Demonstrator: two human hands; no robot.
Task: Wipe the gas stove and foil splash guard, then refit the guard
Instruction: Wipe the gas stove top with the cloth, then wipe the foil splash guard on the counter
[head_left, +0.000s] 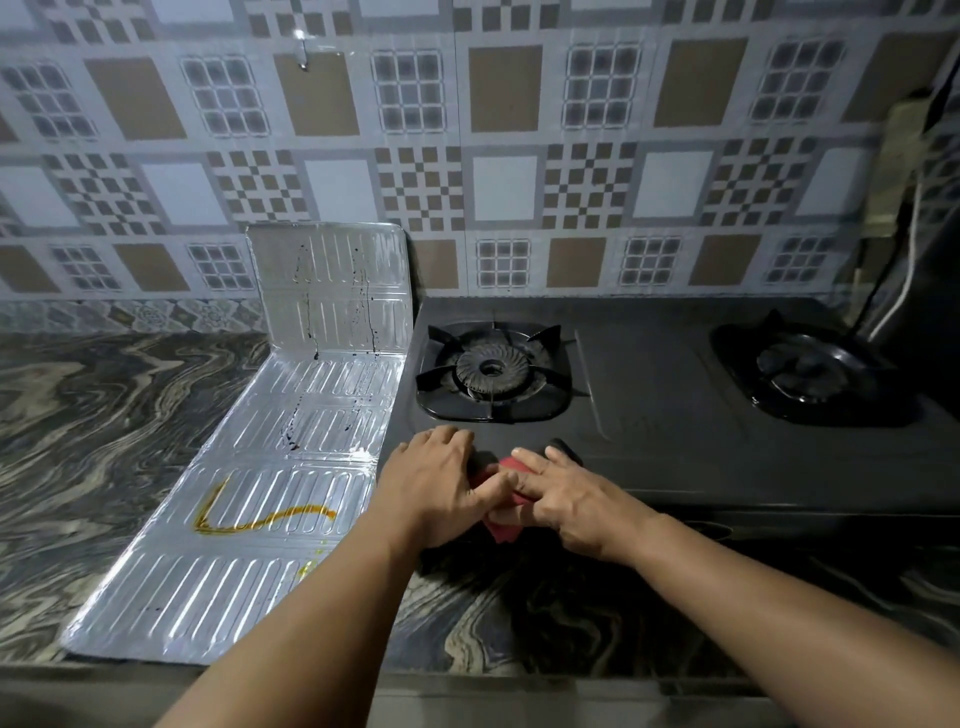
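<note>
The dark marbled stone counter (104, 441) runs under my forearms, swirled in grey and tan, with its front edge just below them. Both my hands meet at the near left corner of the black two-burner gas stove (649, 415). My left hand (441, 488) lies palm down with fingers curled over a small red cloth (501, 519), and my right hand (566, 501) presses on the same cloth from the other side, fingers spread across it. The cloth is bunched between them, so only scraps of red show, and it rests on the stove's front edge, close to a black knob (563, 448) that peeks out beyond my right fingers.

To my left, touching the stove's side, the ribbed silver foil splash guard (234, 519) lies mostly flat on the counter, its far panel folded upright against the wall. A wavy amber streak of oil (260, 517) sits on a near panel, and dark drips mark the upright one.

Further back, the left burner (491, 366) sits bare under its black pan support, and the right burner (810, 371) is well apart at the far right. Behind everything rises the patterned brown, grey and white tiled wall (504, 130).
</note>
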